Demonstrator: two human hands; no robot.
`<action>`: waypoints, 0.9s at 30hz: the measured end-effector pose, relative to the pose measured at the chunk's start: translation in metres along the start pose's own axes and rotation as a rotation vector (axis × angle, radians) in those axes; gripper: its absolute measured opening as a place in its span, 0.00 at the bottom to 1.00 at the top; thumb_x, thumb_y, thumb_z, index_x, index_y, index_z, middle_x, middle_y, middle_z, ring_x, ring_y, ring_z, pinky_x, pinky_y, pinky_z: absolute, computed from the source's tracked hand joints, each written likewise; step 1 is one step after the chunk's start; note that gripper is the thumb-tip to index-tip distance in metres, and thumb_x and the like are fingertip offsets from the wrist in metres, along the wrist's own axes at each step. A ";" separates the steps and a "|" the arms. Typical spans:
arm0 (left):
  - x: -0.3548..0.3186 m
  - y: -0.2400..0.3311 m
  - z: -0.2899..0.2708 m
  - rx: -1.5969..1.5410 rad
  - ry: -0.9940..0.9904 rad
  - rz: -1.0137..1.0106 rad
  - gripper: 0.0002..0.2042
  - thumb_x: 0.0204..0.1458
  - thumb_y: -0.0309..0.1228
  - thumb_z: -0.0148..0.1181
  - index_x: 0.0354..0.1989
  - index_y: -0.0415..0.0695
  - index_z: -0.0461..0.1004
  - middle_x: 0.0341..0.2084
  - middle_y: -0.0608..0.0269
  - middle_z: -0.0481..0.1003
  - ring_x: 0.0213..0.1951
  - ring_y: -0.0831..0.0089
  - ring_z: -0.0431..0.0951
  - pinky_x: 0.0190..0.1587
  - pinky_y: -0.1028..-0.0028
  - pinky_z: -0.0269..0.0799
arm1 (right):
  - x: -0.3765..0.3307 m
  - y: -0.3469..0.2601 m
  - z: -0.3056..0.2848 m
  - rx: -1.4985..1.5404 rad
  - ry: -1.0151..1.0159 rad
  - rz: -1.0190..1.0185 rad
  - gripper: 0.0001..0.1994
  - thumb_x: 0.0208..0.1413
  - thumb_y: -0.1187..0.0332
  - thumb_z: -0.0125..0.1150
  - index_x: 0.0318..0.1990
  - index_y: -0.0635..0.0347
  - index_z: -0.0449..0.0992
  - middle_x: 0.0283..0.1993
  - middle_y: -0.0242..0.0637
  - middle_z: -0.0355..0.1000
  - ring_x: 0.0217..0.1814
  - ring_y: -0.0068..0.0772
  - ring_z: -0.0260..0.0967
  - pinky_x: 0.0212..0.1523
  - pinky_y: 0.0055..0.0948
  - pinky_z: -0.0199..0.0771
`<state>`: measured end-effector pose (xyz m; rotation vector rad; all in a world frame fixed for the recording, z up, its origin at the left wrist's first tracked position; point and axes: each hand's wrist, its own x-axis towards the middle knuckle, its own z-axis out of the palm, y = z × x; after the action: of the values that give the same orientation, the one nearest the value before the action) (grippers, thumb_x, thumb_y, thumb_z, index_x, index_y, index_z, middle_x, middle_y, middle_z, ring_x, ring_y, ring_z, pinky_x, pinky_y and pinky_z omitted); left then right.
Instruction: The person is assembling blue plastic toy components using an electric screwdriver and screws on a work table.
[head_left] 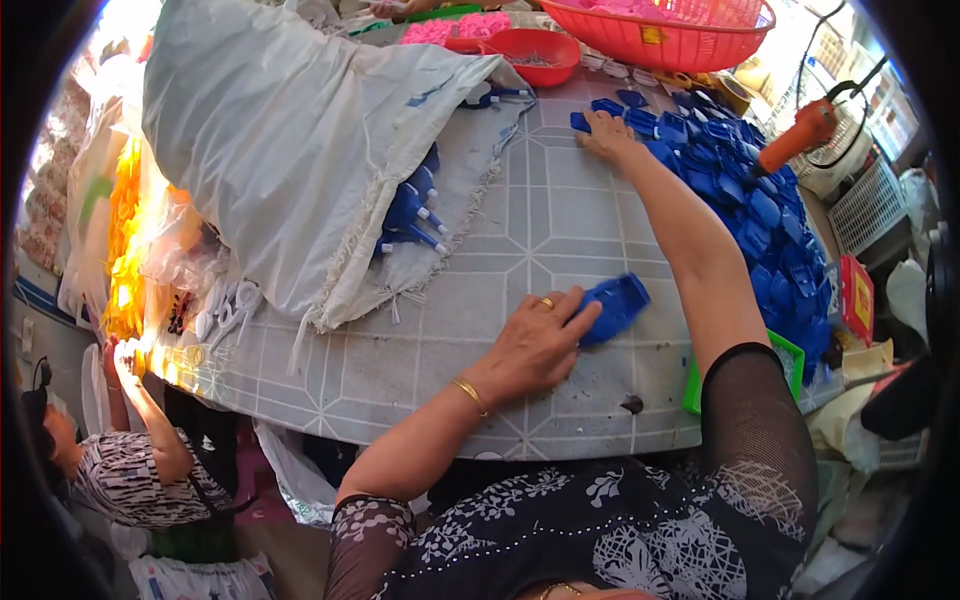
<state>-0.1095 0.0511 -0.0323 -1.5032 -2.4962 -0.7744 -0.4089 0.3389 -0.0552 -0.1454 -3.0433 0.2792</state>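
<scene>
A flat blue plastic piece (618, 306) lies under the fingers and thumb of my left hand (535, 345), which grips its near end low over the middle of the table. Farther off, my right hand (608, 138) is stretched out to the far left edge of a heap of blue plastic pieces (745, 200). Its fingers are closed on another small blue piece (579, 122), partly covered by the hand. To the left, a white woven sack (290, 130) lies with its mouth toward me. Blue parts with white tips (410, 215) stick out of it.
An orange power screwdriver (800, 137) hangs over the heap. A green tray (793, 370) sits beneath my right arm. At the back stand a red scoop (565, 70) of small metal bits and a pink basket (680, 45). Scissors (232, 312) lie left; another person (140, 470) works there.
</scene>
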 end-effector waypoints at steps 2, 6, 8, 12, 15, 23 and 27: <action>0.001 -0.004 0.001 -0.003 -0.024 0.031 0.32 0.47 0.28 0.64 0.65 0.39 0.68 0.63 0.41 0.68 0.59 0.46 0.73 0.61 0.53 0.67 | 0.012 0.001 -0.003 -0.083 -0.065 -0.046 0.34 0.61 0.48 0.58 0.74 0.44 0.63 0.75 0.47 0.59 0.76 0.58 0.56 0.74 0.62 0.55; 0.000 0.000 -0.014 -0.030 -0.064 0.046 0.32 0.45 0.32 0.66 0.64 0.39 0.70 0.63 0.41 0.68 0.60 0.45 0.72 0.64 0.53 0.66 | 0.004 -0.020 -0.031 -0.190 -0.164 -0.144 0.33 0.53 0.53 0.62 0.69 0.49 0.71 0.74 0.54 0.61 0.73 0.60 0.62 0.72 0.56 0.63; 0.002 0.004 -0.009 -0.085 -0.025 0.068 0.35 0.46 0.42 0.71 0.63 0.38 0.70 0.62 0.40 0.68 0.61 0.44 0.71 0.65 0.53 0.64 | -0.011 -0.012 -0.030 -0.195 -0.120 -0.249 0.29 0.48 0.57 0.63 0.59 0.57 0.79 0.65 0.57 0.71 0.66 0.61 0.70 0.65 0.48 0.73; 0.006 0.011 0.005 -0.076 0.056 0.041 0.32 0.48 0.43 0.72 0.59 0.39 0.71 0.61 0.42 0.70 0.61 0.43 0.71 0.65 0.51 0.65 | -0.053 -0.011 -0.032 -0.156 -0.211 -0.332 0.31 0.51 0.51 0.68 0.58 0.62 0.74 0.56 0.54 0.75 0.61 0.57 0.72 0.61 0.46 0.72; 0.008 0.009 0.009 -0.044 0.137 0.073 0.28 0.45 0.35 0.74 0.53 0.40 0.70 0.53 0.48 0.72 0.54 0.48 0.72 0.57 0.54 0.69 | -0.104 -0.014 -0.035 0.053 -0.192 -0.336 0.37 0.45 0.48 0.75 0.59 0.62 0.74 0.58 0.55 0.75 0.60 0.55 0.74 0.60 0.46 0.73; 0.006 0.015 0.011 -0.015 0.148 0.121 0.30 0.41 0.43 0.74 0.53 0.41 0.74 0.46 0.53 0.74 0.50 0.52 0.74 0.54 0.57 0.68 | -0.209 0.001 -0.054 0.487 -0.117 -0.214 0.19 0.54 0.59 0.74 0.47 0.64 0.82 0.39 0.39 0.81 0.38 0.31 0.78 0.39 0.32 0.79; -0.003 0.020 0.011 0.010 0.291 -0.021 0.26 0.50 0.47 0.72 0.51 0.40 0.77 0.44 0.53 0.76 0.50 0.51 0.74 0.56 0.57 0.67 | -0.289 -0.017 -0.092 1.020 -0.059 -0.019 0.22 0.57 0.57 0.74 0.50 0.65 0.79 0.38 0.37 0.78 0.36 0.24 0.76 0.34 0.25 0.75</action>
<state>-0.0898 0.0615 -0.0352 -1.2593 -2.2991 -0.9098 -0.1154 0.3091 0.0170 -0.0307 -2.5380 1.7422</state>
